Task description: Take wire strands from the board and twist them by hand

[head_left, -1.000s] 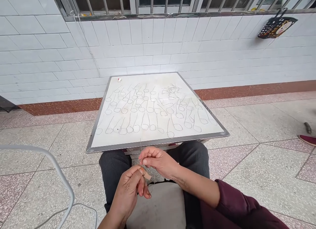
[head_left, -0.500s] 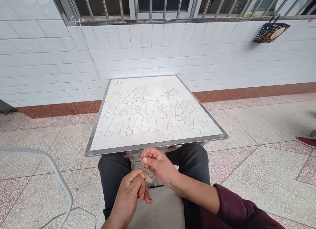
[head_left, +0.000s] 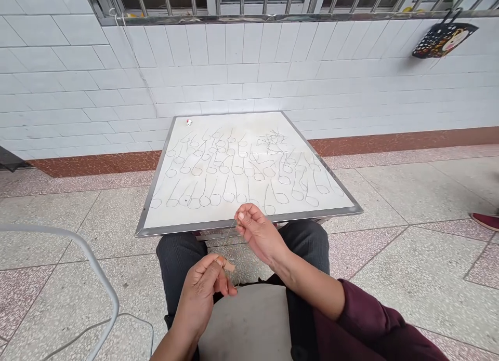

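Observation:
Over my lap, my left hand (head_left: pixel 206 280) pinches a small tan strip (head_left: pixel 229 266) between thumb and forefinger. A thin wire (head_left: pixel 226 237) runs from there up to my right hand (head_left: pixel 259 231), whose thumb and fingertips are closed on its upper end. Another stretch of wire curves below the strip, by my left fingers. Just beyond my right hand is the white table (head_left: pixel 230 222) with a grey edge. Many thin wire pieces with a round loop (head_left: pixel 281 198) at one end lie on it in rows.
A tangle of wires (head_left: pixel 273 141) and a small red-and-white item (head_left: pixel 189 122) lie on the table's far part. A grey curved tube (head_left: pixel 89 270) stands at the left. Behind is a tiled wall with a hanging bag (head_left: pixel 444 40). Someone's shoe (head_left: pixel 485 221) shows at the right.
My right hand has moved up and away from my left, drawing out a longer stretch of wire between them. My left hand keeps its pinch on the strip. The view has tilted slightly down.

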The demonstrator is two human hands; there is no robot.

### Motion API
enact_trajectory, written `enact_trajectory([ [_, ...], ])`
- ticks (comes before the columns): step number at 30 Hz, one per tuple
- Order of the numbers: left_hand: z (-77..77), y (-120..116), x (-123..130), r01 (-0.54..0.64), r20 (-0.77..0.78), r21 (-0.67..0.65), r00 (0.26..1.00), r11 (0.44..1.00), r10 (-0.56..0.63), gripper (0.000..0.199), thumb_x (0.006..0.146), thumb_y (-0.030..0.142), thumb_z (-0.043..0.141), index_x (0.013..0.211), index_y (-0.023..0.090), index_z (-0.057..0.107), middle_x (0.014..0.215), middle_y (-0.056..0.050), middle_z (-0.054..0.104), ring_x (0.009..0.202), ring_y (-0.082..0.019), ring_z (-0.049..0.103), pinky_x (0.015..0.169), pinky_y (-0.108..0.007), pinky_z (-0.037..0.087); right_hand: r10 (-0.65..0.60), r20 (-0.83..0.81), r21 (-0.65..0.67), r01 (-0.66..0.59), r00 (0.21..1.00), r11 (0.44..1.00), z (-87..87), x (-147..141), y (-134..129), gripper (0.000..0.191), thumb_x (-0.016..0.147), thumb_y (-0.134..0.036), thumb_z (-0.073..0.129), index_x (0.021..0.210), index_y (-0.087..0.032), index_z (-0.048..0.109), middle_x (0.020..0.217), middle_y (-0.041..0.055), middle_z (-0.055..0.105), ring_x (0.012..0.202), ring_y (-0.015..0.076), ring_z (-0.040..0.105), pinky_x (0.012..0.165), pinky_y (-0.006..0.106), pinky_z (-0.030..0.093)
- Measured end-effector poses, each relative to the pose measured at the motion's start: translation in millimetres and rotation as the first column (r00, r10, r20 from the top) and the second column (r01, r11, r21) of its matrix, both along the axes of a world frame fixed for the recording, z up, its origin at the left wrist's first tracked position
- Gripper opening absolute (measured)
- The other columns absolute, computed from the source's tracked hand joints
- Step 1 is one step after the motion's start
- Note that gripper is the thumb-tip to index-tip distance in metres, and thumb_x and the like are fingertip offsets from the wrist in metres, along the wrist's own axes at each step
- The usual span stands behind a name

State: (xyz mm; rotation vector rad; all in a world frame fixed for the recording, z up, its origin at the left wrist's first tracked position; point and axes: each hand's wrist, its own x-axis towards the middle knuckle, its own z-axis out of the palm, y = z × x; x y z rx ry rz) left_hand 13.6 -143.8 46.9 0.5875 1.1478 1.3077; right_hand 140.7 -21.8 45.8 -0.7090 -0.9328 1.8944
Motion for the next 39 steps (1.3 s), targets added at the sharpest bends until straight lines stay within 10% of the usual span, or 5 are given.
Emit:
enact_trajectory([
  [7, 2.6, 2.8, -8.2, -0.159, -0.069, 0.051, 0.984, 0.986, 0.162, 0.033, 0.087, 0.046, 0.065, 0.070, 0.018, 0.064, 0.056, 0.002, 0.060, 0.062, -0.015, 0.063, 0.073, -0.028, 0.052, 0.362, 0.333, 0.211, -0.443, 0.871, 0.872, -10.4, 10.7, -21.2, 0.030, 0.086, -0.048, 0.067, 0.089, -0.021, 0.057, 0.077, -0.0021, 0.056, 0.069, 0.0122, 0.048, 0.067, 0.027, 0.038],
  [30, -12.1, 9.1, -11.0, -0.137, -0.084, 0.033, 0.987, 0.990, 0.139, 0.038, 0.086, 0.050, 0.066, 0.066, 0.018, 0.061, 0.057, 0.000, 0.059, 0.066, -0.018, 0.063, 0.067, -0.027, 0.050, 0.117, 0.421, 0.371, -0.288, 0.900, 0.883, -23.6, -0.8, -33.5, 0.019, 0.091, -0.041, 0.058, 0.095, -0.023, 0.059, 0.071, -0.0035, 0.055, 0.061, 0.0107, 0.047, 0.059, 0.026, 0.037],
  [39, 5.2, 17.9, -15.3, -0.066, -0.115, 0.096, 0.990, 0.993, 0.077, 0.038, 0.086, 0.048, 0.066, 0.110, 0.019, 0.070, 0.091, -0.008, 0.068, 0.093, -0.024, 0.062, 0.075, -0.035, 0.055, 0.121, 0.252, 0.127, -0.157, 0.960, 0.979, -24.5, -8.5, -27.6, 0.033, 0.083, -0.051, 0.066, 0.094, -0.021, 0.061, 0.064, -0.0055, 0.054, 0.047, 0.0089, 0.051, 0.044, 0.021, 0.039],
])
